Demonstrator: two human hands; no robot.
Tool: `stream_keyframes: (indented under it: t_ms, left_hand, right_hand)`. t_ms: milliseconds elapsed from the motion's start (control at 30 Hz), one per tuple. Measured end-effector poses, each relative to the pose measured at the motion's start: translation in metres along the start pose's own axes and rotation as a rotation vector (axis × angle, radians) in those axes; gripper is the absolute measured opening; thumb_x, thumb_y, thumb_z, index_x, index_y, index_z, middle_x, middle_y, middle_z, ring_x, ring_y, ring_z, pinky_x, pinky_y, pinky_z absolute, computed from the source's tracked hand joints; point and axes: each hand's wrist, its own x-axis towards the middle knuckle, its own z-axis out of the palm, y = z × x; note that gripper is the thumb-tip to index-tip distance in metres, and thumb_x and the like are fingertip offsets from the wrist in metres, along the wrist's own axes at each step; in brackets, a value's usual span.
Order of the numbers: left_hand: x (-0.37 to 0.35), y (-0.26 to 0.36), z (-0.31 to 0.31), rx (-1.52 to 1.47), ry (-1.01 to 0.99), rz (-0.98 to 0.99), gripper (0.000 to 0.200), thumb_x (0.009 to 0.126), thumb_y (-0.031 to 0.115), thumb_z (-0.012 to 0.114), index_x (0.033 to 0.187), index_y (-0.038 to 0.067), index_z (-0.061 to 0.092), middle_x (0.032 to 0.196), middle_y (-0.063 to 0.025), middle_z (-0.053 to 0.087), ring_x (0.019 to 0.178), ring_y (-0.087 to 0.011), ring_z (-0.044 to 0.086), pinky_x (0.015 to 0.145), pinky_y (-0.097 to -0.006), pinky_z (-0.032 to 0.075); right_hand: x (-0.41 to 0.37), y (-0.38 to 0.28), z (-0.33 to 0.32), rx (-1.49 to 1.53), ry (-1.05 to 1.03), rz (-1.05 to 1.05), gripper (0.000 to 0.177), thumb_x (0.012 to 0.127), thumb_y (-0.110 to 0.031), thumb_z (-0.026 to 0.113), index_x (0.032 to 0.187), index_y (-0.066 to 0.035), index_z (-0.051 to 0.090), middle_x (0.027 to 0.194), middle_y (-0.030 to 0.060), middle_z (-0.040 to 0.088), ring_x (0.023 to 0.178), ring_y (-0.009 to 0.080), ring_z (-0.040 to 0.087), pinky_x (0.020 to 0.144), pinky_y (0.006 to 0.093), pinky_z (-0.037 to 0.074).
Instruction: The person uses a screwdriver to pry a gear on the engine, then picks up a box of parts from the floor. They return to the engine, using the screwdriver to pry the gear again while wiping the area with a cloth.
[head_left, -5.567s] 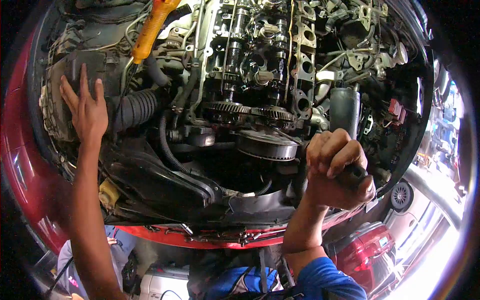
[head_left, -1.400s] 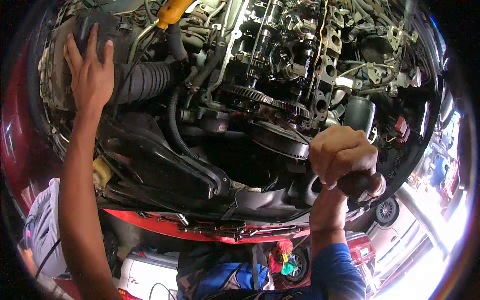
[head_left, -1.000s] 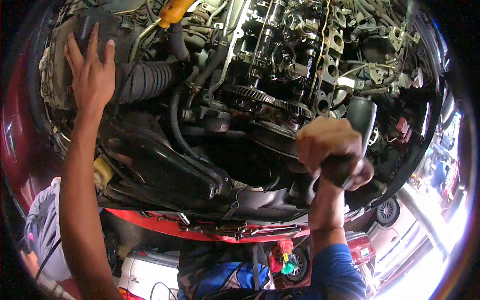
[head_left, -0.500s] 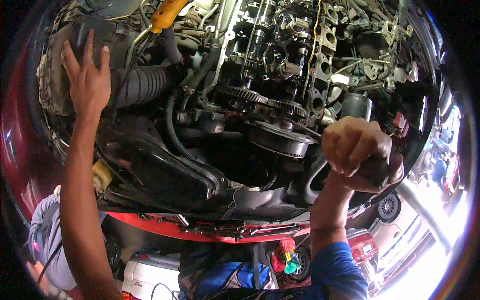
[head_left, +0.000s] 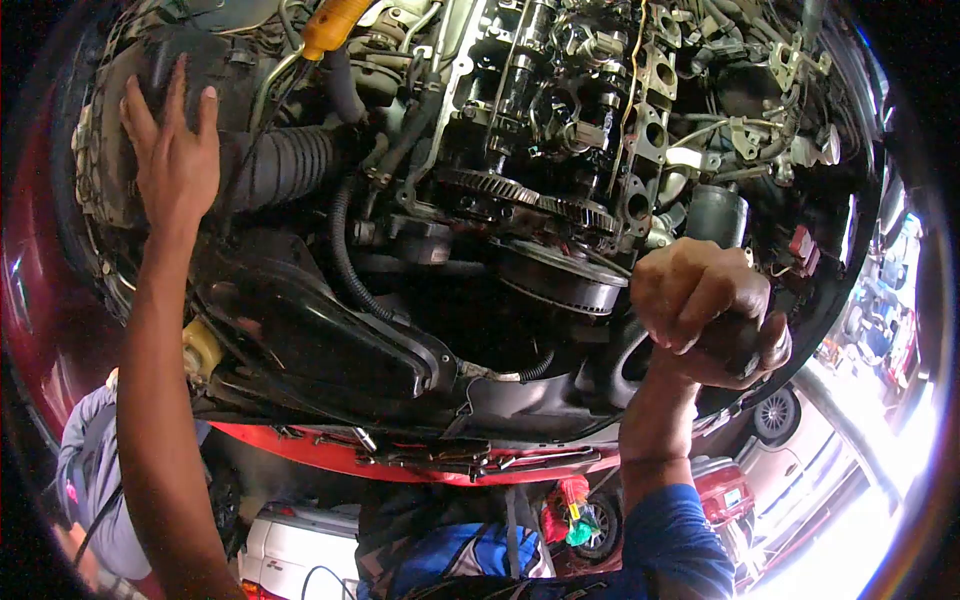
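My left hand (head_left: 178,165) rests with its fingers spread on a black plastic housing (head_left: 112,160) beside a ribbed air hose (head_left: 290,165). At the front right, my right hand (head_left: 700,305) is closed in a fist around the dark handle of a screwdriver-like tool. Its thin metal shaft (head_left: 607,263) points left toward the round engine pulley (head_left: 560,280); where the tip ends is hard to make out. Just behind the pulley are two toothed gears (head_left: 490,186), below the exposed camshafts (head_left: 520,85).
An orange work lamp (head_left: 332,28) hangs at the top. Several tools (head_left: 530,462) lie along the red front edge (head_left: 300,447) of the car. A person in grey (head_left: 85,450) is at lower left. Parked cars (head_left: 295,550) stand behind. A corrugated hose (head_left: 345,260) crosses the bay.
My right hand has shifted slightly left toward the pulley with the tool, and less of the shaft shows. My left hand stays on the black housing.
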Motion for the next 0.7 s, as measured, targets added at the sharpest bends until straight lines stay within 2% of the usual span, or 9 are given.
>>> stream_keyframes:
  t_ms: [67, 167, 267, 367, 500, 700]
  left_hand:
    - [0.000, -0.002, 0.001, 0.028, -0.022, 0.006, 0.058, 0.103, 0.055, 0.044, 0.155, 0.030, 0.039, 0.164, -0.0234, 0.018, 0.150, -0.0490, 0.018, 0.118, -0.0570, 0.031]
    - [0.001, -0.004, 0.000, 0.071, -0.052, 0.019, 0.059, 0.103, 0.055, 0.044, 0.156, 0.030, 0.039, 0.164, -0.0237, 0.018, 0.150, -0.0490, 0.018, 0.118, -0.0569, 0.030]
    - [0.001, -0.001, 0.000, 0.000, -0.010, 0.018, 0.059, 0.103, 0.055, 0.044, 0.156, 0.029, 0.039, 0.163, -0.0249, 0.018, 0.150, -0.0491, 0.018, 0.119, -0.0569, 0.029]
    - [0.001, 0.001, -0.001, -0.053, 0.025, 0.021, 0.059, 0.103, 0.054, 0.044, 0.156, 0.027, 0.039, 0.163, -0.0262, 0.018, 0.149, -0.0498, 0.018, 0.119, -0.0564, 0.028]
    - [0.003, 0.002, -0.003, -0.057, 0.026, 0.027, 0.059, 0.104, 0.054, 0.044, 0.155, 0.026, 0.040, 0.162, -0.0270, 0.018, 0.148, -0.0512, 0.019, 0.119, -0.0551, 0.028]
    - [0.001, 0.001, -0.001, -0.047, 0.020, 0.012, 0.058, 0.103, 0.052, 0.045, 0.155, 0.026, 0.040, 0.161, -0.0283, 0.020, 0.148, -0.0522, 0.020, 0.120, -0.0552, 0.027]
  right_hand:
    - [0.002, 0.002, 0.000, -0.017, -0.047, -0.012, 0.076, 0.089, -0.070, 0.044, 0.058, -0.001, 0.057, 0.051, 0.0093, 0.053, 0.040, 0.0223, 0.051, 0.039, 0.0330, 0.039]
    - [0.006, 0.005, 0.003, -0.071, -0.111, -0.065, 0.071, 0.096, -0.060, 0.044, 0.053, -0.004, 0.055, 0.044, 0.0042, 0.047, 0.032, 0.0156, 0.043, 0.034, 0.0278, 0.036]
    - [0.005, 0.004, 0.002, -0.036, -0.155, -0.045, 0.073, 0.096, -0.062, 0.045, 0.052, -0.004, 0.054, 0.044, 0.0043, 0.047, 0.032, 0.0165, 0.043, 0.034, 0.0283, 0.037]
    - [0.007, 0.006, -0.010, 0.014, -0.278, -0.068, 0.080, 0.094, -0.069, 0.038, 0.052, -0.003, 0.052, 0.046, 0.0074, 0.049, 0.036, 0.0215, 0.049, 0.036, 0.0314, 0.036]
    - [0.002, 0.021, -0.006, -0.037, -0.149, -0.038, 0.081, 0.094, -0.070, 0.037, 0.049, -0.003, 0.049, 0.045, 0.0055, 0.048, 0.033, 0.0201, 0.047, 0.035, 0.0308, 0.034]
    - [-0.002, 0.020, 0.011, -0.123, -0.184, -0.084, 0.077, 0.091, -0.067, 0.041, 0.048, -0.003, 0.050, 0.044, 0.0054, 0.046, 0.035, 0.0206, 0.048, 0.036, 0.0308, 0.034]
